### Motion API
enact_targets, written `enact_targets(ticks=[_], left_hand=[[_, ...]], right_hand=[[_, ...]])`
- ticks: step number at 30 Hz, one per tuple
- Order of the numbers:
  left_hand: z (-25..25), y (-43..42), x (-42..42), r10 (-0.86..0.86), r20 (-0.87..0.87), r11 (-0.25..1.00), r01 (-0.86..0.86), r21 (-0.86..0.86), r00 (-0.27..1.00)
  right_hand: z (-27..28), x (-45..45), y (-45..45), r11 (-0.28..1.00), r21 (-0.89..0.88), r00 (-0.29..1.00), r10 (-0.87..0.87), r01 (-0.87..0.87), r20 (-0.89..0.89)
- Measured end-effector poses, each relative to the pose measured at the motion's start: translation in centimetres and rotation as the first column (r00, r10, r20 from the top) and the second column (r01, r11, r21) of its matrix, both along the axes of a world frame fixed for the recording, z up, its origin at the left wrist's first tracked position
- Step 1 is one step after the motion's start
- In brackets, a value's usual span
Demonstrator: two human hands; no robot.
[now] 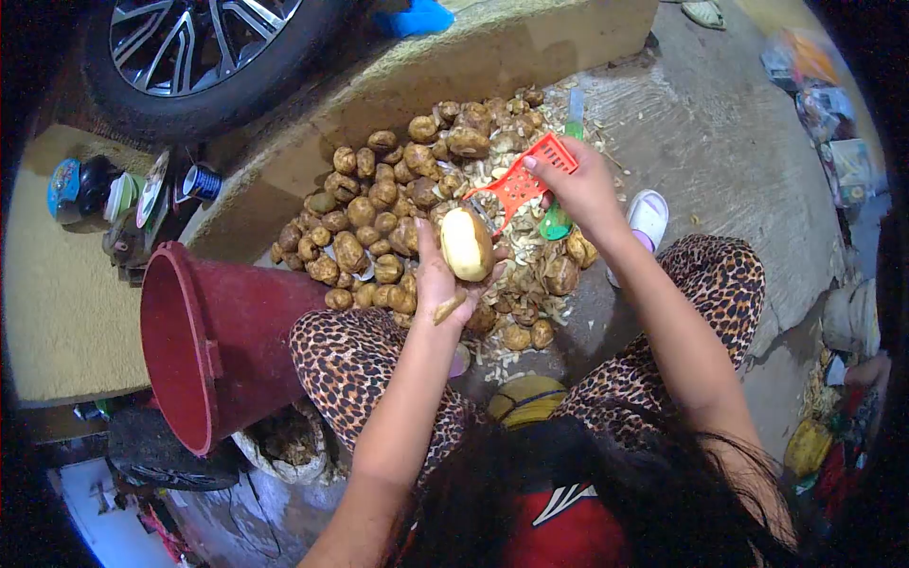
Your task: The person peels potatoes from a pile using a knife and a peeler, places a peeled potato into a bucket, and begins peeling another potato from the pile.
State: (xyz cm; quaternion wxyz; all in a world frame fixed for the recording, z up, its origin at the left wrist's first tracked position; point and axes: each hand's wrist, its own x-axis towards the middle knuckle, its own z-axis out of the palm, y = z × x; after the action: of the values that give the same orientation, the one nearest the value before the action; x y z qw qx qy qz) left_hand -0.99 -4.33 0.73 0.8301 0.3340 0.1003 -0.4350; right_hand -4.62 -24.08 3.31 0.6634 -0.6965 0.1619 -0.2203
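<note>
A peeled, pale yellow potato (466, 244) rests in my left hand (439, 282), with the fingers curled round it from below. A strip of brown peel (450, 306) clings near that wrist. My right hand (584, 189) grips an orange vegetable peeler (523, 186) with a slotted handle, and its blade end is beside the potato's upper edge. Whether the blade touches the potato I cannot tell. Under and around both hands lies a heap of brown unpeeled potatoes (383, 194), with pale peelings (530, 248) scattered on the ground. A green object (556, 224) shows below the right hand, its kind unclear.
A dark red bucket (256, 327) lies tipped on its side at the left. Behind the heap runs a low concrete ledge (492, 57), with a car wheel (204, 47) above it. Bowls and cups (123, 194) stand at far left. Plastic bags (819, 95) line the right edge.
</note>
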Motion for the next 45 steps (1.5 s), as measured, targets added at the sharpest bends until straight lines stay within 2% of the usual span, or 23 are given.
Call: enact_targets(ticks=[4,8,11,14,16,19,20,22,25,28,29,30,32,35,37,38,39,40,42,43,45], left_hand=[[0.9,-0.2,-0.2,-0.096,0.113,0.993,0.104,-0.06,0.989],[-0.4,0.0,0.0,-0.118,0.156,0.992,0.107,0.073,0.981],[-0.2,-0.2,-0.1,-0.15,0.172,0.988,0.144,0.05,0.974],[1.1,-0.3,-0.4,-0.211,0.322,0.976,0.217,0.018,0.923],[0.6,-0.2,-0.4,-0.26,0.339,0.965,0.228,0.13,0.904],[0.8,-0.2,-0.7,-0.334,0.431,0.939,0.259,0.224,0.838],[0.9,-0.1,-1.0,-0.36,0.471,0.93,0.272,0.246,0.805],[0.1,0.1,-1.2,-0.346,0.517,0.934,0.24,0.263,0.783],[0.1,0.5,-1.1,-0.344,0.578,0.938,0.251,0.237,0.74],[0.7,0.5,-0.9,-0.356,0.608,0.934,0.258,0.246,0.71],[0.8,0.5,-0.9,-0.351,0.614,0.935,0.231,0.268,0.707],[1.0,0.4,-1.0,-0.346,0.62,0.935,0.205,0.29,0.704],[1.2,0.6,-1.1,-0.363,0.68,0.929,0.192,0.316,0.637],[1.4,0.9,-0.6,-0.415,0.785,0.909,0.184,0.373,0.46],[1.3,1.3,-0.2,-0.45,0.84,0.893,0.165,0.418,0.304],[1.3,1.3,-0.1,-0.453,0.824,0.891,0.175,0.418,0.34],[1.2,1.2,-0.1,-0.452,0.808,0.892,0.184,0.412,0.378],[1.5,0.9,-0.3,-0.447,0.792,0.894,0.193,0.403,0.417],[2.5,1.2,-0.8,-0.499,0.778,0.866,0.197,0.459,0.382],[2.7,1.3,-0.9,-0.522,0.761,0.853,0.232,0.468,0.385],[2.4,1.6,-0.8,-0.589,0.698,0.806,0.243,0.539,0.408]], right_hand=[[0.7,-0.4,-0.5,0.957,-0.28,0.995,-0.086,0.072,-0.039],[0.7,-0.4,-1.1,0.994,-0.108,0.999,0.003,-0.007,-0.032],[1.7,-0.8,-1.8,0.999,0.019,0.997,0.047,-0.046,-0.064],[2.6,-1.1,-3.0,0.989,0.112,0.989,0.108,-0.097,-0.099],[3.0,-1.2,-3.3,0.964,0.218,0.976,0.181,-0.152,-0.119],[4.0,-1.6,-1.2,0.953,0.126,0.928,0.299,-0.277,-0.22],[3.3,-1.4,-0.6,0.936,0.105,0.915,0.35,-0.335,-0.201],[3.9,-1.7,-0.7,0.939,0.131,0.919,0.34,-0.319,-0.199],[1.5,-0.7,-4.1,0.996,-0.065,0.992,0.054,-0.061,-0.113],[2.9,-1.1,-4.0,0.966,0.233,0.982,0.144,-0.112,-0.126],[3.0,-1.2,-2.7,0.968,0.205,0.975,0.175,-0.145,-0.14],[4.1,-1.8,-1.4,0.93,0.271,0.934,0.305,-0.25,-0.186],[2.4,-1.6,-0.5,0.897,0.328,0.913,0.366,-0.295,-0.182],[2.0,-1.3,-2.9,0.96,0.188,0.925,0.255,-0.207,-0.284],[1.9,-1.1,-4.0,0.922,0.359,0.951,0.231,-0.147,-0.205],[1.9,-1.2,-4.2,0.887,0.446,0.963,0.211,-0.115,-0.17],[2.3,-1.3,-3.7,0.911,0.374,0.953,0.252,-0.175,-0.169],[2.5,-1.6,-3.1,0.862,0.414,0.909,0.385,-0.293,-0.16],[2.9,-1.9,-1.1,0.849,0.315,0.842,0.498,-0.425,-0.207],[2.5,-2.0,-0.9,0.82,0.393,0.821,0.524,-0.415,-0.226],[0.4,-1.2,-2.4,0.909,0.287,0.867,0.387,-0.302,-0.315]])
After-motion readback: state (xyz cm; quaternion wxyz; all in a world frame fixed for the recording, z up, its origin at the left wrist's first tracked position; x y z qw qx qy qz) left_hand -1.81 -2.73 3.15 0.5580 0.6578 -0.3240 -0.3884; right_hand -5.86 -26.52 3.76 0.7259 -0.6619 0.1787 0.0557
